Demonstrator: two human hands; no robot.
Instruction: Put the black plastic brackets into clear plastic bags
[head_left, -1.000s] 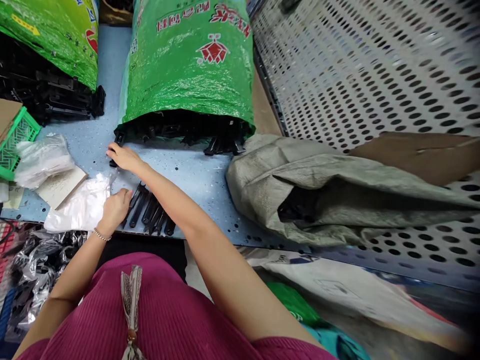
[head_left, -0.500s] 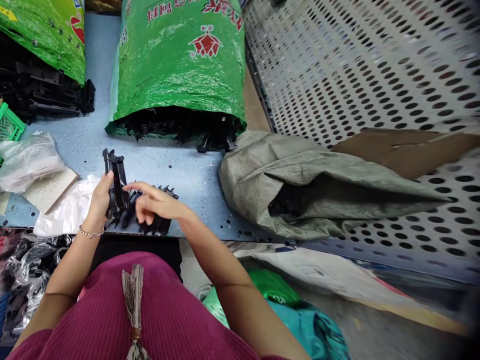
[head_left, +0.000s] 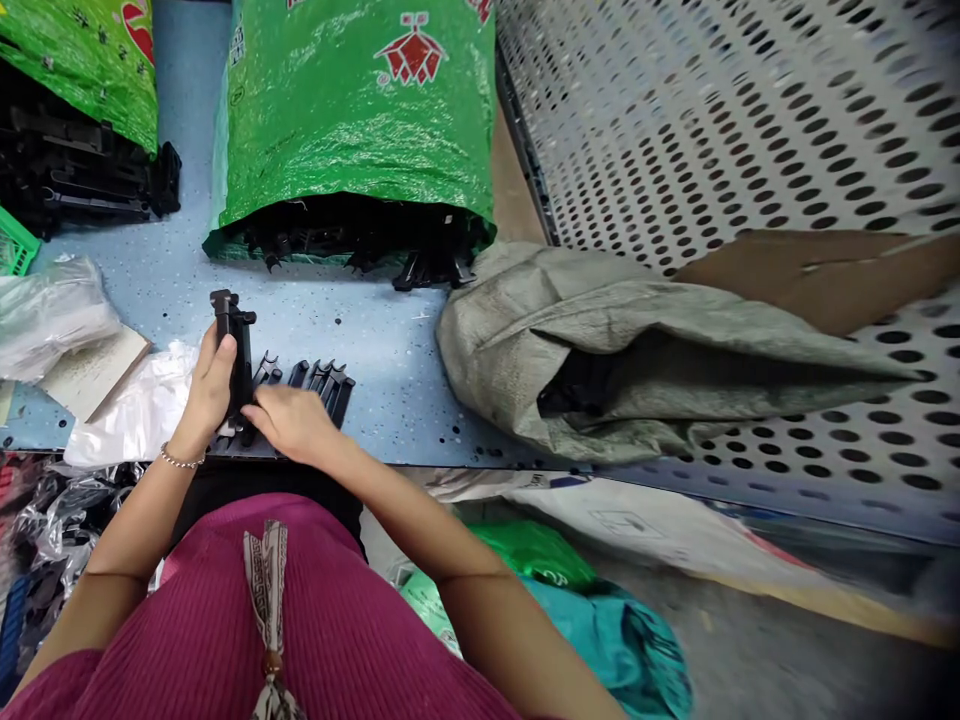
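My left hand (head_left: 208, 395) is wrapped round a long black plastic part (head_left: 241, 365), which stands roughly upright over the table's near edge. At the lower end of that part, my right hand (head_left: 296, 422) is closed, its thumb and fingertips pressed against the plastic. Whether a smaller piece is between those fingers is hidden. Several slim black plastic pieces (head_left: 330, 385) with forked ends lie in a row on the table, partly covered by my right hand. A white plastic bag (head_left: 139, 410) lies flat beside my left wrist.
A green woven sack (head_left: 360, 130) full of black parts opens towards me on the blue table (head_left: 390, 350). Another green sack (head_left: 112, 90) spills black parts at far left. To the right, a grey sack (head_left: 510, 340) rests against a perforated metal panel (head_left: 720, 130).
My right hand has gone from an extended index finger to a closed grip at the part's lower end. The black part is turned slightly in my left hand. The view has shifted a little.
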